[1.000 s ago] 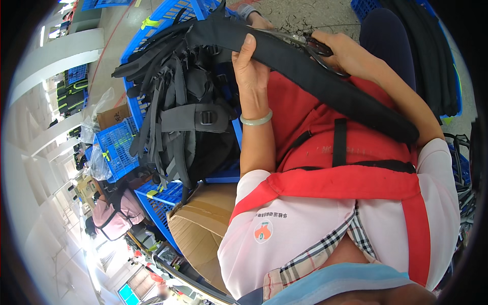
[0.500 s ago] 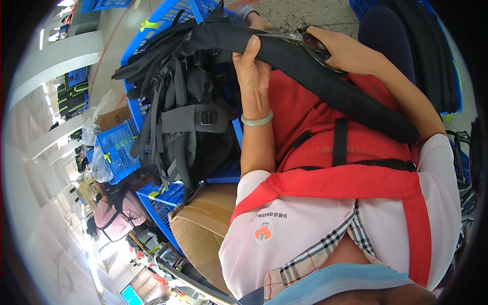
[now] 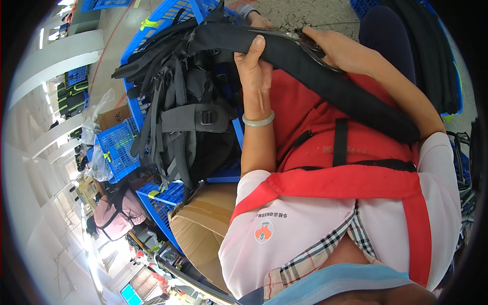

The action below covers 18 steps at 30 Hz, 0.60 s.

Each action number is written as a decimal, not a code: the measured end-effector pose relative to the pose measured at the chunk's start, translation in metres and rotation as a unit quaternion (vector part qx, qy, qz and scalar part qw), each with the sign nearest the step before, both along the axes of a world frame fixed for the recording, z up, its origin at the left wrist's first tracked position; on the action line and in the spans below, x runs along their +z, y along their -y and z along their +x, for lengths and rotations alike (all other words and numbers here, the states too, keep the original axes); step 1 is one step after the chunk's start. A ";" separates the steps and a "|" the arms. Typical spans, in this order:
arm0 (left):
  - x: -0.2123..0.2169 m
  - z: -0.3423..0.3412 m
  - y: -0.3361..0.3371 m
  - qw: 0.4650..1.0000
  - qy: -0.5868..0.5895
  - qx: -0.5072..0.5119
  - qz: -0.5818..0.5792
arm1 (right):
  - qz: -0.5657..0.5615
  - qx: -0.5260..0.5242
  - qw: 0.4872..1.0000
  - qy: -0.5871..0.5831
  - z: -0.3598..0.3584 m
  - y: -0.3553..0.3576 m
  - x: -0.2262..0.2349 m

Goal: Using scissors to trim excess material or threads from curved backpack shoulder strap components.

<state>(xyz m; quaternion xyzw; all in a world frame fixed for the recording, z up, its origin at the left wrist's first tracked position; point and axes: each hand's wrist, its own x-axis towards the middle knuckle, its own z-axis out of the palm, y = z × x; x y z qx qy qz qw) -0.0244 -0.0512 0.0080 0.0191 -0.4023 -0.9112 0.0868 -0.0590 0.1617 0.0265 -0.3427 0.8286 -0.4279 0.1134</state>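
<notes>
A long black padded strap (image 3: 325,81) lies across my lap, over the red apron (image 3: 315,137). My left hand (image 3: 254,63) grips it, thumb on top and fingers beneath. At the strap's far edge my right hand (image 3: 340,51) is closed around the handles of metal scissors (image 3: 312,48). Their blades lie along that edge, pointing left, and are partly hidden behind the strap. Left of my hands, a pile of black and grey backpack straps (image 3: 178,96) hangs over a blue plastic crate (image 3: 132,96), and the held strap's far end reaches into this pile.
A cardboard box (image 3: 203,218) stands by my left elbow, near another blue crate (image 3: 119,150). Black padded pieces (image 3: 427,56) fill a crate at the far right. Dark scraps litter the floor (image 3: 310,12) ahead. A person in pink (image 3: 117,218) is farther off at left.
The scissors have shifted slightly and less of their blades shows above the strap. My right hand has moved a little left; my left hand keeps its hold.
</notes>
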 end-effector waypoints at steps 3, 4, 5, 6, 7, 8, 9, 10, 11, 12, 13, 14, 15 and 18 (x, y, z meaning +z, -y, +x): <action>-0.005 0.000 0.002 1.000 -0.004 -0.001 0.005 | 0.051 0.006 0.998 0.032 -0.008 0.002 0.002; -0.003 0.000 0.002 1.000 -0.005 -0.001 0.005 | 0.061 0.012 0.997 0.043 -0.009 0.001 0.001; -0.003 0.001 0.002 1.000 0.001 -0.002 0.015 | 0.071 0.017 0.996 0.055 -0.010 0.000 0.000; -0.001 0.003 0.003 1.000 0.007 -0.001 0.024 | 0.071 0.020 0.996 0.054 -0.008 0.002 0.005; -0.001 0.003 0.008 1.000 0.007 0.002 0.024 | 0.065 0.008 0.996 0.059 -0.003 0.004 0.011; -0.001 0.001 0.016 0.998 0.026 0.006 0.051 | 0.059 -0.003 0.996 0.065 -0.001 0.006 0.015; 0.001 -0.001 0.019 0.996 0.046 0.007 0.079 | 0.059 -0.004 0.996 0.064 -0.001 0.005 0.013; 0.002 0.000 0.019 0.997 0.041 0.013 0.056 | 0.058 0.000 0.996 0.069 0.000 0.005 0.008; 0.002 0.000 0.017 0.997 0.041 0.013 0.056 | 0.056 0.003 0.996 0.073 0.000 0.005 0.004; 0.002 0.001 0.016 0.999 0.023 0.011 0.037 | 0.056 0.002 0.996 0.072 -0.001 0.007 0.000; 0.002 0.001 0.014 1.000 0.005 0.010 0.018 | 0.047 -0.007 0.998 0.035 -0.003 0.010 -0.004; 0.002 0.000 0.012 1.000 0.004 0.008 0.018 | 0.037 -0.015 0.999 -0.002 -0.004 0.010 -0.007; 0.002 0.000 0.010 1.000 0.003 0.012 0.022 | 0.037 -0.016 0.999 -0.002 -0.008 0.012 -0.003; 0.003 0.001 0.013 1.000 -0.007 0.008 0.017 | 0.120 0.026 0.992 0.016 -0.017 0.017 0.006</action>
